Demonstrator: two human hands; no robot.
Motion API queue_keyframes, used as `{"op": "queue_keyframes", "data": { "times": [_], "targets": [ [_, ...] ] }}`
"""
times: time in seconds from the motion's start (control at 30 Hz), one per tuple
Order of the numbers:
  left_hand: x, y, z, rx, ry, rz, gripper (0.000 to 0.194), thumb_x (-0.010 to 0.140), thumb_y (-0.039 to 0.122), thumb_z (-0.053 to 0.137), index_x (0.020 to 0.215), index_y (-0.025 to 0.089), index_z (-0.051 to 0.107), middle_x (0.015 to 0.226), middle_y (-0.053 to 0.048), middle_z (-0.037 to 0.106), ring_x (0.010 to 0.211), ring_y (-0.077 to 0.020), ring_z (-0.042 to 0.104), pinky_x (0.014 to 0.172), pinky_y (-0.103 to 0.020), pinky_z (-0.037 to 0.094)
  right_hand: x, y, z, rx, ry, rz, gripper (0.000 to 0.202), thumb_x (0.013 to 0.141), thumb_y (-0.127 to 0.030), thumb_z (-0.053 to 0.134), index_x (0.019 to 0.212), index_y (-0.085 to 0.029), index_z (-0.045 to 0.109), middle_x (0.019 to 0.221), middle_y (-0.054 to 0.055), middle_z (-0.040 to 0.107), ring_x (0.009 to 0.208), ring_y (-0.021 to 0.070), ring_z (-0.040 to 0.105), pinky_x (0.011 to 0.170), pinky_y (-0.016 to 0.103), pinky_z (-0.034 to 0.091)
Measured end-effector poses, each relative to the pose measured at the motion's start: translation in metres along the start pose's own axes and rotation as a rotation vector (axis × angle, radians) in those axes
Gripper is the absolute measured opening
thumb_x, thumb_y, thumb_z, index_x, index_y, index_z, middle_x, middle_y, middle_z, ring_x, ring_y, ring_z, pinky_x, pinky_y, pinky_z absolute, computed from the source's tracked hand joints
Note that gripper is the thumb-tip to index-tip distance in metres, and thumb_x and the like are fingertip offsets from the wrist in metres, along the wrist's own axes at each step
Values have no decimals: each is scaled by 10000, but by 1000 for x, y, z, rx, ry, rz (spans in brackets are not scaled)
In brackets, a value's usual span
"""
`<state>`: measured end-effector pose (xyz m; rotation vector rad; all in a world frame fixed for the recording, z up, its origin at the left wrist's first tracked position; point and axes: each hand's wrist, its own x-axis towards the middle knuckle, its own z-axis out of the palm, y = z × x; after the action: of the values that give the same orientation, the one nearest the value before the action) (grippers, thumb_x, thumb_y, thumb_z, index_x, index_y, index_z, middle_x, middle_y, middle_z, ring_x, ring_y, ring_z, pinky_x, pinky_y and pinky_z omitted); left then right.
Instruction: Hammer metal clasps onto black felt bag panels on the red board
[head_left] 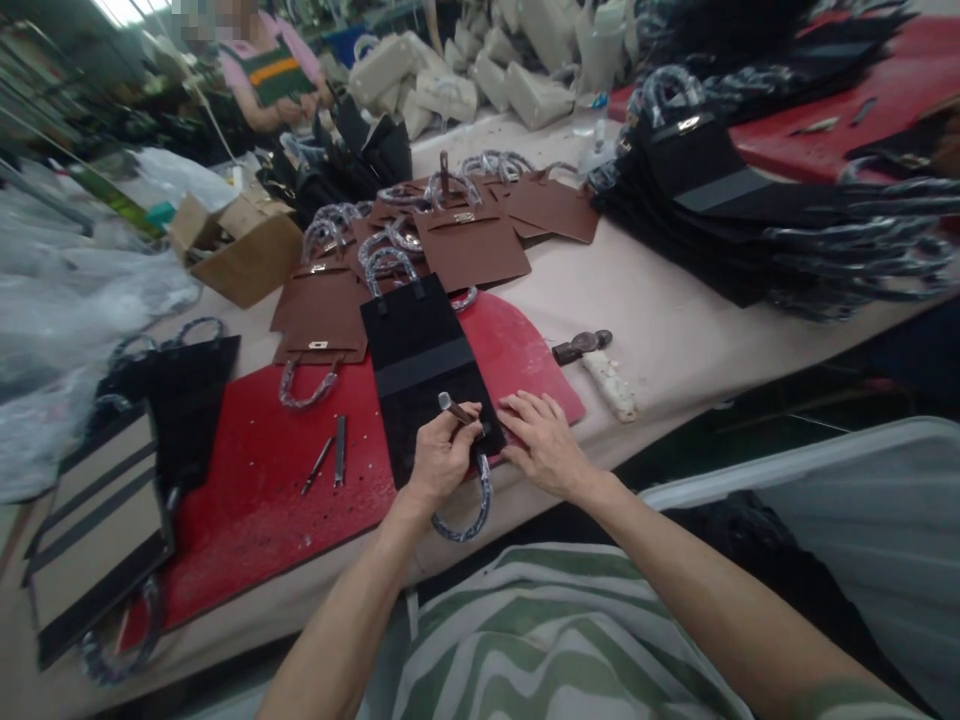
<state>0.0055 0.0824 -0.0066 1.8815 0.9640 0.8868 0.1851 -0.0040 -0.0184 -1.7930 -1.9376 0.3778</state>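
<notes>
A black bag panel (pixel 420 365) lies flat on a red board, with plastic-wrapped handles at both its far and near ends. My left hand (pixel 444 455) is closed around a short metal punch (pixel 450 405), its bright end tilted up and its lower end by the panel's near right corner. The near wrapped handle (pixel 480 510) hangs past the table edge below that hand. Open and palm down, my right hand (pixel 544 445) has its fingers spread beside the panel's right edge. To its upper right lies a hammer (pixel 609 380) with a pale, wrapped-looking handle.
Two slim metal tools (pixel 340 450) lie on the red board (pixel 262 500). Brown bag panels (pixel 472 245) are piled behind, and black ones (pixel 697 190) are stacked at right. A cardboard box (pixel 244 260) stands at left. Across the table is another person (pixel 270 75).
</notes>
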Motion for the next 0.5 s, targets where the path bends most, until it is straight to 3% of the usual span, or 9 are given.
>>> {"op": "queue_keyframes", "data": {
  "times": [0.17,0.33,0.5],
  "targets": [
    [0,2,5,37,-4,-21,164,885,246,566,968,197,700,1040,-54,771,958,-193,722,898,-319,568,0,3,2,84,-11,-11,592,869,-403,652,1416,-209,537,1473,117,516,1406,316,372,1181,542,204],
    [-1,2,11,40,-9,24,146,880,238,586,950,192,706,1014,-61,765,959,-193,720,906,-311,561,0,-3,6,-16,40,2,502,872,-334,662,1365,-268,596,1464,91,515,1411,327,350,1178,556,188],
    [1,-2,0,-191,185,-230,292,946,408,541,991,160,688,1028,-97,754,916,-217,745,754,-309,609,-1,-5,3,-20,-14,-7,517,859,-369,689,1360,-270,605,1486,89,496,1413,333,348,1174,581,201]
  ]
}}
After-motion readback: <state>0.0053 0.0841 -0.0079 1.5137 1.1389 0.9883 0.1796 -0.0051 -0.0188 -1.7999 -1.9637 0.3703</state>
